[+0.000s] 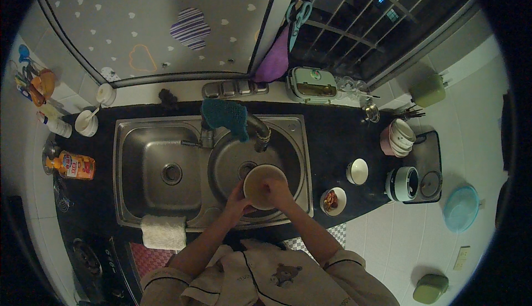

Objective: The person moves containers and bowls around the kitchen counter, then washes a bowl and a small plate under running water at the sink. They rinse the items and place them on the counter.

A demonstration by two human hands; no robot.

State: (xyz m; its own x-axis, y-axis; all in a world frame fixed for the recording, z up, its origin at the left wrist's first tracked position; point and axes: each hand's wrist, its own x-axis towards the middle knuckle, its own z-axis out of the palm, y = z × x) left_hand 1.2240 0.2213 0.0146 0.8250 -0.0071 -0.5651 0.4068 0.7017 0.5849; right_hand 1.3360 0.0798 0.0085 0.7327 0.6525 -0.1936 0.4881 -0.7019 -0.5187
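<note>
Over the round right basin (219,170) of the steel sink I hold a pale round bowl (256,187). My left hand (238,202) is closed round the bowl's left side. My right hand (277,191) reaches over the rim at the right, its fingers bent down inside the bowl; whatever they hold is hidden. Just behind the bowl, the tap's spout (259,131) ends above the basin. A teal cloth (224,116) is draped over the tap.
Right of the sink stand a small bowl of reddish-brown pieces (331,199), a white bowl (359,171), stacked bowls (400,136) and a small round appliance (403,184). An orange soap bottle (77,166) is at left. A towel (163,232) hangs over the front edge.
</note>
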